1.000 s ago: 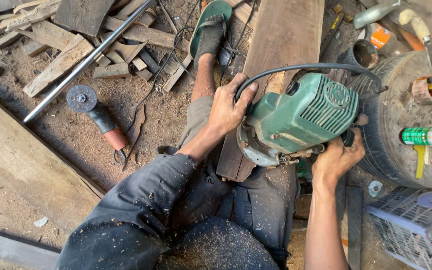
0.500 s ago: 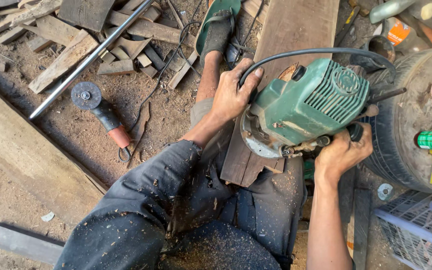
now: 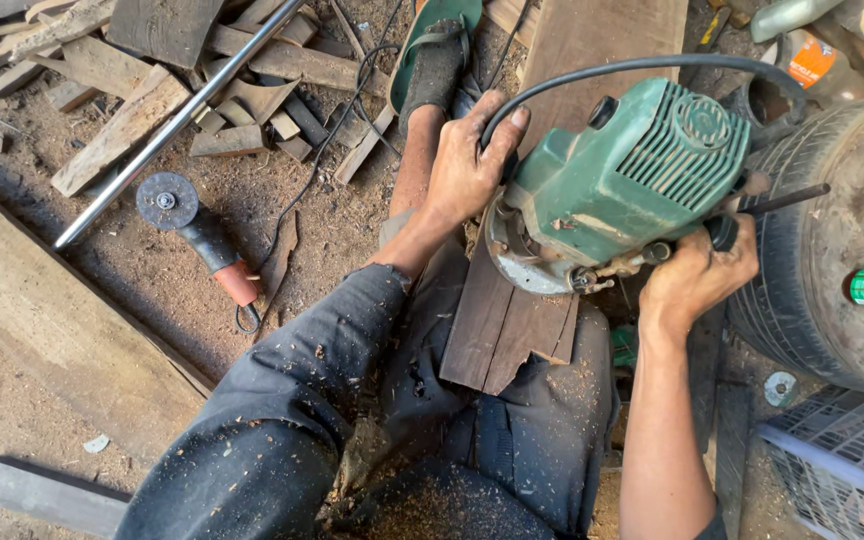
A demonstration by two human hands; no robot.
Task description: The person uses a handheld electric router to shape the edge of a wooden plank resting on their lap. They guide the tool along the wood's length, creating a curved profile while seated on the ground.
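Note:
A green electric router [image 3: 624, 178] with a black cord rests tilted on a dark wooden plank [image 3: 512, 325] that lies across my lap. My left hand [image 3: 469, 160] grips the router's left side near the cord. The black side handle on its right is clasped by my right hand [image 3: 697, 275]. The round metal base of the tool faces the plank's near end, which is jagged. Sawdust covers my dark trousers and sleeve.
An angle grinder [image 3: 197, 230] with a red handle lies on the dirt at left beside a long metal rod [image 3: 167, 125]. Wood scraps [image 3: 122, 130] pile at the top left. A big tyre [image 3: 812, 250] stands right, a grey crate [image 3: 837, 470] below it. A broad plank [image 3: 47, 310] lies left.
The router has shifted slightly toward the upper right along the plank, with both hands staying on it. The view has drifted a little.

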